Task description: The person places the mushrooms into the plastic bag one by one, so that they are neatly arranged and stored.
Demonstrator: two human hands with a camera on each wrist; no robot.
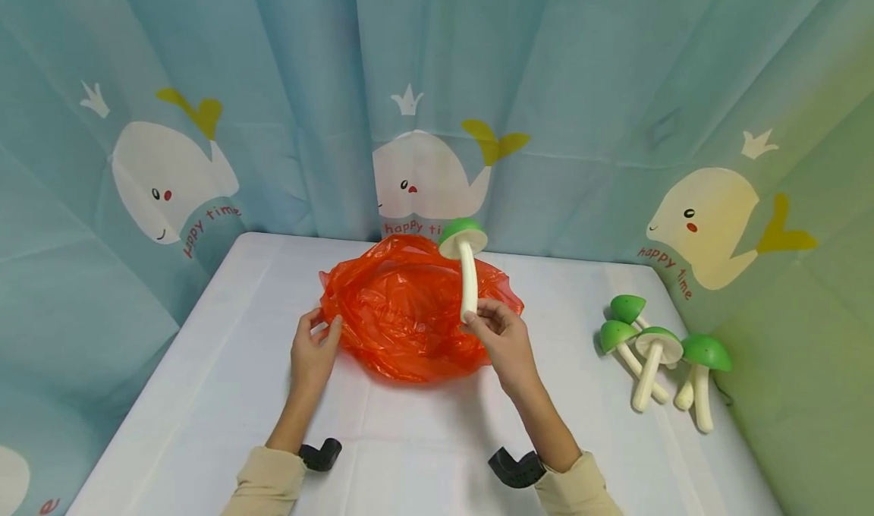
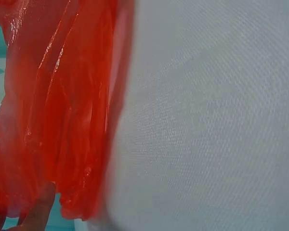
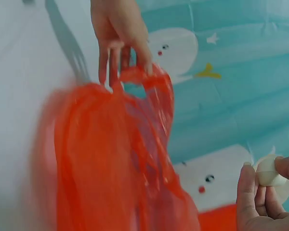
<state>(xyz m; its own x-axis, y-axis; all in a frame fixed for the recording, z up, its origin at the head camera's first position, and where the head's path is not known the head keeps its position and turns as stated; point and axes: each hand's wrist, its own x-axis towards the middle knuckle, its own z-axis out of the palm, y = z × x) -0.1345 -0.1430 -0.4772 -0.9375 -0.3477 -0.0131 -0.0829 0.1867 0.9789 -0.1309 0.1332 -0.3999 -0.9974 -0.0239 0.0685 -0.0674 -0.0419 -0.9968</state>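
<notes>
Beige sleeves (image 1: pixel 269 476) are closest to us, both on the near side of a crinkly red bag (image 1: pixel 410 368). Biggest thing we've got is the blue curtain (image 1: pixel 293 106) behind that bag, printed with white whales (image 1: pixel 430 167) and "happy time". Under the bag is our white-covered bench (image 1: pixel 423 448). The bag itself is thin shiny plastic, mouth spread wide and facing up. Well off to the bag's right we've got a loose mushroom pile (image 1: pixel 647 379), four green caps showing, pale stems overlapping. Our left hand (image 1: pixel 315 353) is at the bag's left edge, thumb and fingers spread apart and touching the plastic; honestly, we can't tell if they're pinching it. Our right hand (image 1: pixel 508 341) is over at the bag's right side, fingers gripping the stem end of a single mushroom (image 1: pixel 468 277), which we're holding cap end up above the right part of the bag. Smallest stuff we spot: two bent black pieces (image 1: pixel 517 472) at our wrists, on the near side of the bag.
</notes>
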